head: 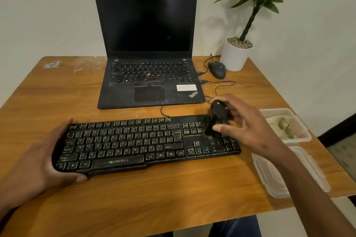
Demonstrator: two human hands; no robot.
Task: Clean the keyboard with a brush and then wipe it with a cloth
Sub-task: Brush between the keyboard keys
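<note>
Keyboard (pixel 146 143): one, black, dusty, lying flat near the front middle of the wooden worktop (pixel 134 194), just in front of the open laptop (pixel 148 54). Your two hands sit at its opposite ends, well apart. Your left hand (pixel 41 158) wraps the keyboard's left edge, fingers over the far corner, thumb under the near corner. Your right hand (pixel 244 126) grips the one brush (pixel 214 119), black, thumb and fingers curled round its handle; the bristles rest on the keys between the navigation cluster and the number pad, at the right end.

Count elsewhere: one mouse (pixel 217 69), dark, beside the laptop's right side, touching nothing you hold. One potted plant (pixel 238 54) in a white pot at the far right corner. Two clear plastic containers (pixel 287 127) at the right edge, the farther one holding something pale; contents unclear.
</note>
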